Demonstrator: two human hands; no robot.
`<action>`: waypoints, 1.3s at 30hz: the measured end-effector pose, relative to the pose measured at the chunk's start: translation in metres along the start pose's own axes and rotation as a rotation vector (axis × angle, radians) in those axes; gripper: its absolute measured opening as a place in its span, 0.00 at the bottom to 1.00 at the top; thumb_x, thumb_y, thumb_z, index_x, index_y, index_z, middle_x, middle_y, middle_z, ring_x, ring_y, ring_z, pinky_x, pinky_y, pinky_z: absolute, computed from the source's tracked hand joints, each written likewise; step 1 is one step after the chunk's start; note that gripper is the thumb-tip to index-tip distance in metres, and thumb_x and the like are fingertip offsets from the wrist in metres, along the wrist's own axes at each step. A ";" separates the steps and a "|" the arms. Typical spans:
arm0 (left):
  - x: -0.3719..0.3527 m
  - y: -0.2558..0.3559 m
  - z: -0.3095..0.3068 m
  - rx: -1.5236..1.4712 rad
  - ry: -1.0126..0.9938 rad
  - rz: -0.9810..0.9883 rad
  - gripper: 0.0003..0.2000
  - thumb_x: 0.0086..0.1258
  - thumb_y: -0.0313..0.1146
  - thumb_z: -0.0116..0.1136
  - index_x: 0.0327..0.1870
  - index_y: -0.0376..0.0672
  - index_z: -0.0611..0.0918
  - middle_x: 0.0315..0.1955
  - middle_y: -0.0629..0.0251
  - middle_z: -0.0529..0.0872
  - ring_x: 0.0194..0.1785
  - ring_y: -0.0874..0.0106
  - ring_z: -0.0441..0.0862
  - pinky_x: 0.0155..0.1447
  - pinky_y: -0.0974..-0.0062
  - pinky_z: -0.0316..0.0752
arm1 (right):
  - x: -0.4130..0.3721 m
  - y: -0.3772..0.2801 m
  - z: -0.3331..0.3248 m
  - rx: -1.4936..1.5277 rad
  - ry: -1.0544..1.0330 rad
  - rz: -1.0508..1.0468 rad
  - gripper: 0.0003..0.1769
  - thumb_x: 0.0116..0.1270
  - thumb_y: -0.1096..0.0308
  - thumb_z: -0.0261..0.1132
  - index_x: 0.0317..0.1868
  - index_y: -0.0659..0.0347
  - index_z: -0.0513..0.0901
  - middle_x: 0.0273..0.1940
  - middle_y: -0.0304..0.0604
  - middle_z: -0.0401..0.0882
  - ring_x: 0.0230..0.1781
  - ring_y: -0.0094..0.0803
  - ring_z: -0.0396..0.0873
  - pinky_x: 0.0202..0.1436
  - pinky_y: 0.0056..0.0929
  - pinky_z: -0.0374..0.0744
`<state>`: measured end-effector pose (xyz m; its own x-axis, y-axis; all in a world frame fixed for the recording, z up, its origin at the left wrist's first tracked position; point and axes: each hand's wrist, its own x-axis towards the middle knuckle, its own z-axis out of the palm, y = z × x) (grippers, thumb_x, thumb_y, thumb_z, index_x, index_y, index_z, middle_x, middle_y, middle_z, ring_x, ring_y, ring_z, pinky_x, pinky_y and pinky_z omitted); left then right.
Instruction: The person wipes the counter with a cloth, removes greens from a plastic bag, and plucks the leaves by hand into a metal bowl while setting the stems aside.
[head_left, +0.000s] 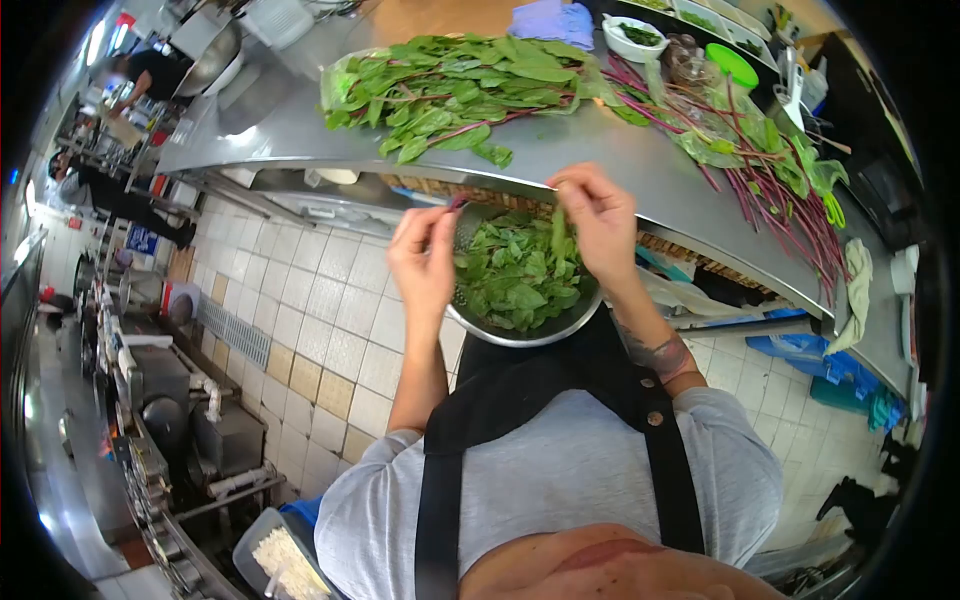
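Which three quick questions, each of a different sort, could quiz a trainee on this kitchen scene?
1. What is in the metal bowl between the left hand and right hand?
a) white grains
b) green leaves
c) sliced bread

2. True or false: loose reddish stems lie on the steel counter, toward the person's right.

3. Fill in: the person wears a ____ apron over a grey shirt.

Key: 1 b; 2 true; 3 black.

Green leaves (522, 280) heaped in metal colander (530, 342); red-stemmed greens (475, 85) spread on steel counter (600, 150).
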<state>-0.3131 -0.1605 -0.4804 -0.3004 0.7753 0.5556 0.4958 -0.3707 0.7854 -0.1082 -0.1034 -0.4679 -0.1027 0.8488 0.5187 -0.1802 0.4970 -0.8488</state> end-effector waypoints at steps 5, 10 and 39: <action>0.005 0.016 0.005 -0.220 0.070 -0.023 0.06 0.73 0.25 0.56 0.45 0.33 0.82 0.34 0.66 0.82 0.33 0.79 0.76 0.39 0.81 0.73 | -0.019 0.013 -0.003 -0.511 -0.441 0.048 0.32 0.57 0.64 0.75 0.63 0.61 0.77 0.43 0.50 0.81 0.39 0.37 0.82 0.44 0.35 0.79; -0.006 0.045 0.044 -0.910 -0.083 -0.125 0.06 0.72 0.22 0.54 0.46 0.32 0.77 0.43 0.58 0.79 0.46 0.69 0.80 0.55 0.67 0.78 | -0.029 0.006 0.000 -0.186 -0.558 -0.027 0.31 0.59 0.56 0.73 0.56 0.68 0.76 0.45 0.58 0.81 0.44 0.51 0.82 0.47 0.40 0.79; 0.029 0.235 -0.055 -1.381 0.088 1.171 0.22 0.81 0.49 0.33 0.58 0.48 0.78 0.48 0.74 0.85 0.57 0.74 0.75 0.75 0.60 0.54 | 0.131 0.033 -0.011 -0.854 -0.774 -0.294 0.10 0.62 0.75 0.62 0.44 0.63 0.82 0.45 0.46 0.81 0.47 0.45 0.80 0.51 0.40 0.78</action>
<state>-0.2503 -0.2532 -0.2648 -0.3918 -0.1798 0.9023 -0.4861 -0.7922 -0.3689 -0.1169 0.0260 -0.4289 -0.7825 0.4936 0.3795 0.3849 0.8626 -0.3283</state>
